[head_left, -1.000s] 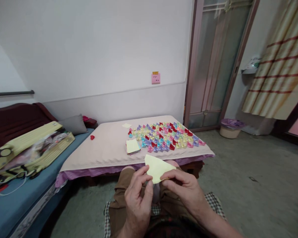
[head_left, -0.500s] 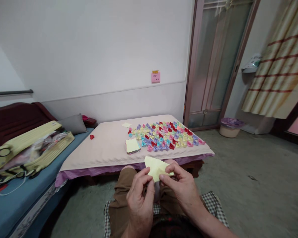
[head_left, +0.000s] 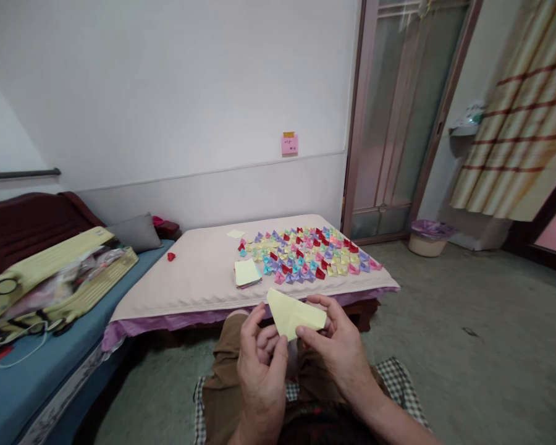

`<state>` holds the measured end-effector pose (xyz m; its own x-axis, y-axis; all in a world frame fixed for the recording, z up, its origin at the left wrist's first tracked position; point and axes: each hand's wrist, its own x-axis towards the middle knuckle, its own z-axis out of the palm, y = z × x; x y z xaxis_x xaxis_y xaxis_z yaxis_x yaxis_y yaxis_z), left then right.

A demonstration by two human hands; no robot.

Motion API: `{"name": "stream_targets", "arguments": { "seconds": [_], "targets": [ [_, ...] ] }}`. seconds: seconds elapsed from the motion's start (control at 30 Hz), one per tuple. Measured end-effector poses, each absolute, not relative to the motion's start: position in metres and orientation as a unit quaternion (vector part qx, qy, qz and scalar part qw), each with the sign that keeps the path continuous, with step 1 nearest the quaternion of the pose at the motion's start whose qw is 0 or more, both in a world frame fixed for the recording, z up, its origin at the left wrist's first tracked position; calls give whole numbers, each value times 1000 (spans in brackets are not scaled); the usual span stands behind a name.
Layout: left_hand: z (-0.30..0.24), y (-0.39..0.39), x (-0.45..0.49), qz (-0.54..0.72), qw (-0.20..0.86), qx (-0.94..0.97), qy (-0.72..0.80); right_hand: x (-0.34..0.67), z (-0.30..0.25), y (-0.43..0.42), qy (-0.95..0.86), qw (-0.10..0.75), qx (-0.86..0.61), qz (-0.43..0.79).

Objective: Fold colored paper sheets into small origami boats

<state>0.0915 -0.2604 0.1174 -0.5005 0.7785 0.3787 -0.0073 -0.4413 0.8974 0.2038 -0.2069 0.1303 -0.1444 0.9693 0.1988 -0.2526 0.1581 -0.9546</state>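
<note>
Between my hands, above my lap, is a pale yellow sheet of paper (head_left: 293, 315) with folded edges. My left hand (head_left: 263, 361) has its thumb at the paper's lower edge, with the fingers behind it. My right hand (head_left: 336, 340) grips the paper's right part, thumb in front and fingers behind. Beyond my hands, a stack of coloured paper squares (head_left: 247, 272), yellow on top, lies on the covered table. To its right spread many small folded paper pieces (head_left: 301, 253) in red, yellow, purple, pink and blue.
A pale cloth (head_left: 180, 284) covers the low table. On it lie a small red folded piece (head_left: 171, 256) and a loose yellow sheet (head_left: 235, 234). The blue sofa (head_left: 65, 296) stands at left, with a grey cushion (head_left: 136, 232). A bin (head_left: 429, 241) stands by the glass door.
The paper's right side, which was being bent over by my right fingers, now lies flatter. My left fingers have opened out and moved from its front to behind it.
</note>
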Motion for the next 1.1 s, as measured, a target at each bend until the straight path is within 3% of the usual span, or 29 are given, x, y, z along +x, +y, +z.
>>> {"name": "stream_targets", "arguments": {
  "seconds": [0.13, 0.37, 0.63, 0.87, 1.1],
  "targets": [
    [122, -259, 94, 738, 327, 389, 444, 204, 130, -206, -504, 562, -337, 562],
    [123, -255, 92, 746, 337, 370, 440, 205, 129, -205, -512, 557, -320, 570],
    [122, -257, 83, 664, 190, 512, 511, 211, 123, -199, -570, 565, -335, 494],
    [124, -255, 81, 653, 220, 502, 522, 216, 119, -198, -654, 547, -348, 391],
    [128, -256, 81, 657, 230, 489, 526, 217, 123, -201, -658, 533, -342, 407]
  ]
}}
